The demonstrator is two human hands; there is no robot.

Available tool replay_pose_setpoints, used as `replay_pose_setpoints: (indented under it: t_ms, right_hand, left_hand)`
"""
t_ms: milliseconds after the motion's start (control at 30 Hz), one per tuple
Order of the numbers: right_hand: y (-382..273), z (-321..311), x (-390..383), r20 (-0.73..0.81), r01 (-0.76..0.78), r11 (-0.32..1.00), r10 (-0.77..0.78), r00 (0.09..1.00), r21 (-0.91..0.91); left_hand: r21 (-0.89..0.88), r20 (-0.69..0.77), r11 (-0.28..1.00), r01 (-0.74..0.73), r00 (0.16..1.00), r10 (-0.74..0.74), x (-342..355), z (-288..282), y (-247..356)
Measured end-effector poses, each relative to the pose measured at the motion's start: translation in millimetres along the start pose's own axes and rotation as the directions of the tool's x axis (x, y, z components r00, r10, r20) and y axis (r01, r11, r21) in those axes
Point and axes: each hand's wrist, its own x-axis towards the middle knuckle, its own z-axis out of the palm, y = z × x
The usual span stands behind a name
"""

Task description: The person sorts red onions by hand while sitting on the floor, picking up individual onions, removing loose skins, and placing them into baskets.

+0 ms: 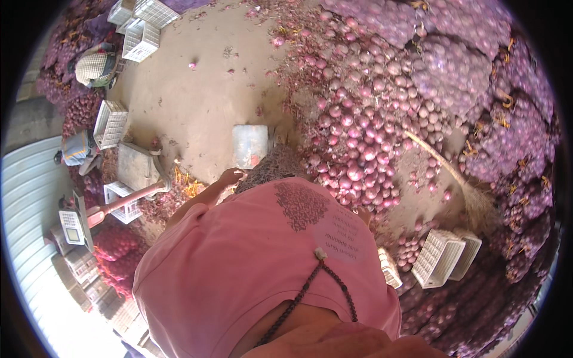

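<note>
My left hand is beside my patterned trousers, left of my pink shirt. It is small in view, and I cannot make out whether its fingers are curled or hold anything. Only a bit of my right hand shows past the shirt's right side, close to the loose red onions heaped on the ground. Its fingers are mostly hidden. Just ahead of my legs stands a worn, pale square stool top.
Full mesh onion sacks line the right side, near a straw broom. White crates stand at lower right, others at upper left. A platform scale and two bent-over people are at left.
</note>
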Motion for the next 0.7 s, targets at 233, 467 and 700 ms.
replay_pose_setpoints:
  t_ms: [233,467,700]
  right_hand:
    - [-96.3,122.2,28.9,0.063,0.07,0.984,-0.061,0.996,-0.164]
    - [-228.1,271.4,14.3,0.126,0.353,0.852,-0.33,0.936,-0.388]
    - [-311.7,365.7,25.4,0.2,0.36,0.812,-0.301,0.932,-0.459]
  left_hand:
    - [-0.281,-0.073,0.954,-0.102,0.994,0.085,79.4,-79.4,46.7]
    - [-0.395,-0.247,0.895,-0.206,0.963,0.112,114.4,-192.7,77.5]
    - [-0.345,-0.323,0.922,-0.173,0.945,0.057,126.0,-245.9,107.5]
